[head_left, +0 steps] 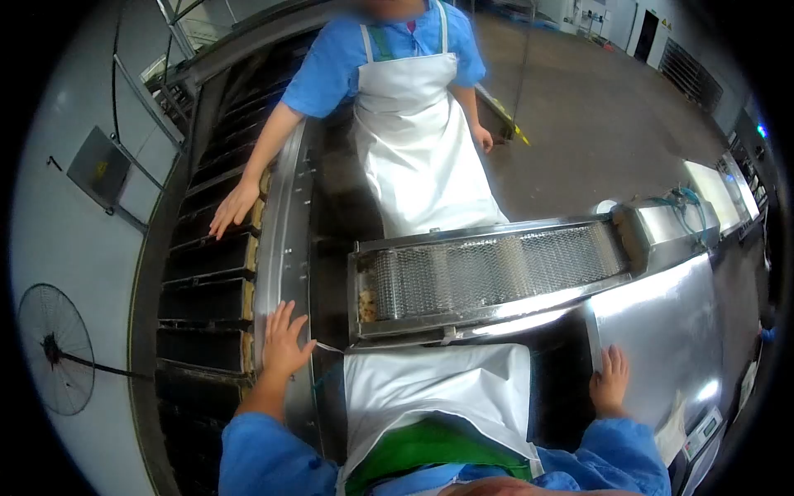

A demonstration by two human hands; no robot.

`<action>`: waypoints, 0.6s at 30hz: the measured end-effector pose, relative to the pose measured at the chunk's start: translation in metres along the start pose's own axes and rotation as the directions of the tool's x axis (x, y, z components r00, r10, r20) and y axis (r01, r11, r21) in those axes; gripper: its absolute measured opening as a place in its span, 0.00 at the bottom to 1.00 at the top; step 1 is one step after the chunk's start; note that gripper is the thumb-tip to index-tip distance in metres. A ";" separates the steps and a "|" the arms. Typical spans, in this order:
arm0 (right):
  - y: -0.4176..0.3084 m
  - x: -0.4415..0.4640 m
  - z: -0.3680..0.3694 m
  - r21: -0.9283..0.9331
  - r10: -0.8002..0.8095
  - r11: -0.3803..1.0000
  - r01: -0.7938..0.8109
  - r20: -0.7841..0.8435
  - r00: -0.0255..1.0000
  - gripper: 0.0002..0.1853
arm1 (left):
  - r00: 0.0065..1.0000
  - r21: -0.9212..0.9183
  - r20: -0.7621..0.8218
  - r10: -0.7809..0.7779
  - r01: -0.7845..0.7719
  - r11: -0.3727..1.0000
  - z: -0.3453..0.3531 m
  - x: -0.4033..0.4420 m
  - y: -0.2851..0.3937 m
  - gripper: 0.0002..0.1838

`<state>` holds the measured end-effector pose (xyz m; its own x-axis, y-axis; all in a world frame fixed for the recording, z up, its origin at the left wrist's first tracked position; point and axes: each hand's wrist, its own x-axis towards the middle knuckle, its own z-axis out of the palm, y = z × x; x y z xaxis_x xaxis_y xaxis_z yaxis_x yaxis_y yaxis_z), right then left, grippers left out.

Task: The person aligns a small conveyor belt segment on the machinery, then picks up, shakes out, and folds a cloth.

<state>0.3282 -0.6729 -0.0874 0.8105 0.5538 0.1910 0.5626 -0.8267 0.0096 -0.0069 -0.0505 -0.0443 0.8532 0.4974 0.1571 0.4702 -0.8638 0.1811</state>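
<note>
My left hand (284, 339) lies with fingers spread on the metal rail (277, 256) beside the line of dark trays (203, 300), and nothing is in it. At the right, my right hand (610, 380) rests flat on the edge of a shiny steel table (662, 322), its fingers stretched out and holding nothing. Between my hands a white apron (438, 372) covers my front. Just beyond it runs a short wire-mesh conveyor (496, 269) in a steel frame, with some brownish bits at its left end.
Across the conveyor stands a person in a white apron (418, 149), one hand (236, 207) reaching over the trays. A round fan (56, 349) is at the left wall. A device with a small display (703, 434) sits at lower right. A steel housing (670, 227) adjoins the conveyor's right end.
</note>
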 end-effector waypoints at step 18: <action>0.000 -0.003 0.001 0.022 0.017 1.000 -0.017 -0.008 1.000 0.35 | 0.999 0.041 -0.025 -0.048 0.049 0.998 0.006 0.013 -0.005 0.28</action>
<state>0.3257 -0.6742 -0.0887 0.8185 0.5390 0.1988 0.5525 -0.8333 -0.0155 0.0027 -0.0401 -0.0489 0.8240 0.5397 0.1723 0.5198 -0.8412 0.1490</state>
